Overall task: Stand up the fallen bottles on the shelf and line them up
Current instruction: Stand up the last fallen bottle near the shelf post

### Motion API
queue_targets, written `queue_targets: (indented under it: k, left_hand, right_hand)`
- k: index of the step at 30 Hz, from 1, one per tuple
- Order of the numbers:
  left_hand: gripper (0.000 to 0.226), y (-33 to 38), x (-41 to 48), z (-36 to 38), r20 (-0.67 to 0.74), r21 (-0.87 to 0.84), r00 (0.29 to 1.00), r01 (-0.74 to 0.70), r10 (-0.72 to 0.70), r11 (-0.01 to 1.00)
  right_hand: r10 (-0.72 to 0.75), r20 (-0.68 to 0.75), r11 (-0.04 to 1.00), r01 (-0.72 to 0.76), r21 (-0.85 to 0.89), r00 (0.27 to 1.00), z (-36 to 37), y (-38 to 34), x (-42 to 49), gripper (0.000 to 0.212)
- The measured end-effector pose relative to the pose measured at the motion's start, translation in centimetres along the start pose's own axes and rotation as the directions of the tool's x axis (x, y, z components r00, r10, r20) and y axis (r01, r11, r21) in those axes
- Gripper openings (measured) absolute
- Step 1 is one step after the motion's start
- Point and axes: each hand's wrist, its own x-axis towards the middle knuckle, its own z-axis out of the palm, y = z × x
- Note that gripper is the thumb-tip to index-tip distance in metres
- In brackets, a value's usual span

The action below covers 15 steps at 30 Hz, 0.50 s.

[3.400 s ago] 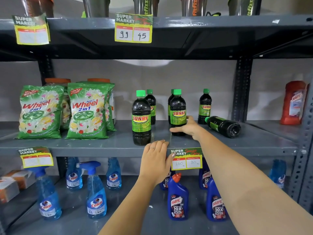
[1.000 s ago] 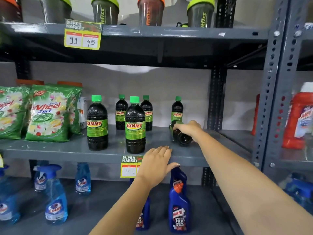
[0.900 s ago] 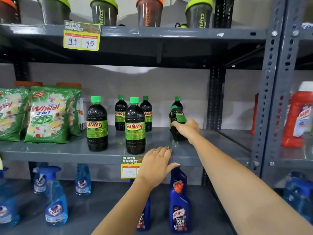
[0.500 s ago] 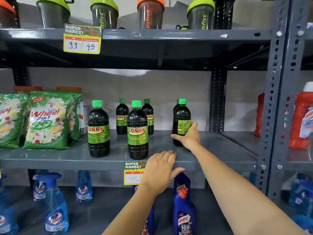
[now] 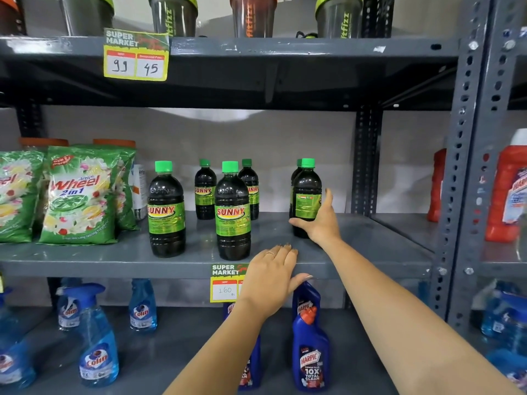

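Observation:
Several dark Sunny bottles with green caps stand upright on the grey middle shelf. My right hand wraps the lower part of the rightmost front bottle, which stands upright with its back label toward me. Another bottle hides just behind it. Two front bottles stand to the left, and two more stand behind them. My left hand lies flat, fingers apart, on the shelf's front edge, holding nothing.
Green Wheel detergent bags fill the shelf's left end. A grey upright post bounds the right side, with red bottles beyond it. Blue Colin sprays and Harpic bottles stand on the lower shelf. Shaker cups sit above.
My right hand lifted the fallen bottle from lying on its side to upright and set it down at the right of the front row. My left hand stayed on the shelf edge.

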Motion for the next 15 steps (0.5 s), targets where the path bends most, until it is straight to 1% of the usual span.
queue_targets:
  k: [2,3,5,6,7,9,12,14,15]
  left_hand:
    - [0.067,0.05,-0.03,-0.01,0.004,-0.001,1.000,-0.001,0.001,1.000]
    - [0.067,0.06,-0.03,-0.01,0.004,-0.004,1.000,-0.001,0.001,1.000]
    - [0.067,0.11,-0.05,-0.08,0.001,0.001,1.000,0.000,0.000,1.000]
    - [0.066,0.12,-0.06,-0.09,-0.003,0.009,1.000,0.000,0.000,1.000]
    - [0.066,0.12,-0.06,-0.10,-0.004,0.015,1.000,-0.001,0.001,1.000]
    - [0.066,0.10,-0.04,-0.10,0.001,0.019,1.000,-0.001,0.001,1.000]
    - [0.067,0.10,0.01,-0.08,0.006,0.011,1.000,0.006,-0.006,1.000]
    - [0.068,0.14,-0.02,-0.03,0.011,0.002,1.000,0.007,-0.007,1.000]
    - [0.068,0.13,-0.03,0.01,0.012,0.002,1.000,0.006,-0.006,1.000]
  right_hand:
    - [0.000,0.015,0.999,-0.001,0.036,1.000,0.11,0.06,0.11,0.124]
    - [0.021,0.040,0.997,-0.024,0.078,0.999,0.06,0.11,0.18,0.117]
    - [0.067,0.096,0.988,-0.080,0.129,0.993,-0.06,0.54,0.50,0.091]
    - [0.082,0.112,0.988,-0.096,0.121,0.990,-0.13,0.71,0.54,0.078]
    - [0.085,0.113,0.989,-0.098,0.115,0.990,-0.15,0.76,0.50,0.071]
    - [0.077,0.077,0.991,-0.084,0.101,0.994,-0.10,0.66,0.37,0.073]
    - [0.060,0.035,0.997,-0.062,0.055,0.998,0.08,0.66,0.40,0.087]
    - [0.081,0.061,0.990,-0.088,0.115,0.995,0.05,0.60,0.55,0.093]
    - [0.088,0.090,0.981,-0.102,0.165,0.992,-0.03,0.58,0.60,0.092]
